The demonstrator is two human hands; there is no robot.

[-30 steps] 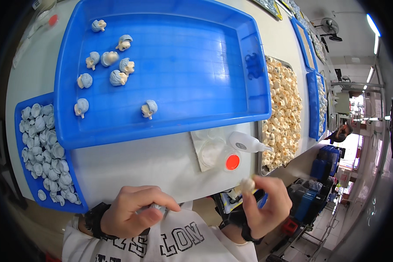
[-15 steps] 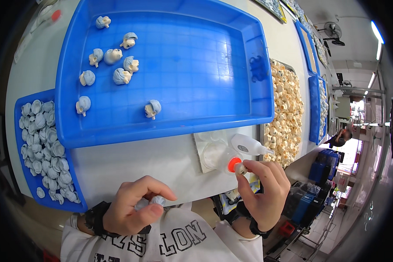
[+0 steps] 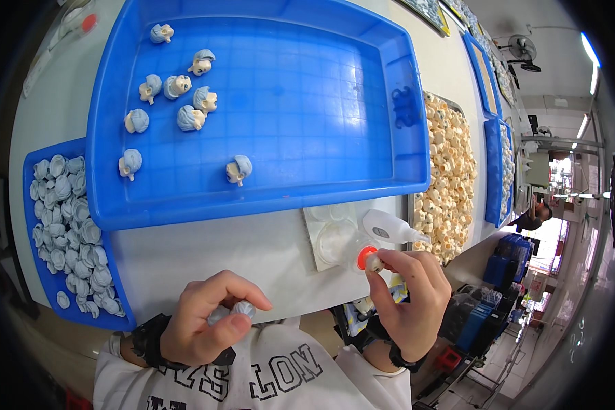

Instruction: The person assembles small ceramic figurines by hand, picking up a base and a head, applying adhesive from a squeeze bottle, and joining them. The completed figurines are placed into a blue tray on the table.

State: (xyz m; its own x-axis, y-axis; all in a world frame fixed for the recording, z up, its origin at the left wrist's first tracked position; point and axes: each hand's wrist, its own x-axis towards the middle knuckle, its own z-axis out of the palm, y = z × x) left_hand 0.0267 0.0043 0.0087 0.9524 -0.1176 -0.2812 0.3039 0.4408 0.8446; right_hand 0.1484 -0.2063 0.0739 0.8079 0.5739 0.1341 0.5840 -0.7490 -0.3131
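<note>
My left hand (image 3: 208,321) is closed around light blue doll hair pieces (image 3: 244,309), held low in front of my shirt. A second blue piece shows partly behind the thumb. Between thumb and fingertips, my right hand (image 3: 413,294) pinches a small cream doll head (image 3: 375,262). The head is at the red top (image 3: 366,256) of a clear container, touching or just in front of it; I cannot tell which. A white squeeze bottle (image 3: 386,227) lies behind the container. In the big blue tray (image 3: 307,137), several doll heads with blue hair (image 3: 190,117) lie scattered, mostly on the left.
A blue bin (image 3: 126,301) full of loose hair pieces (image 3: 65,225) stands at the left. Right of the tray, a metal tray holds a heap of cream doll heads (image 3: 447,178). A round clear dish (image 3: 336,242) sits beside the red-topped container. Far right, a person (image 3: 536,215) is in the background.
My right hand has shifted slightly left and up with the doll head, toward the red top. One head in the big tray has rolled over, its face now showing. My left hand has barely moved.
</note>
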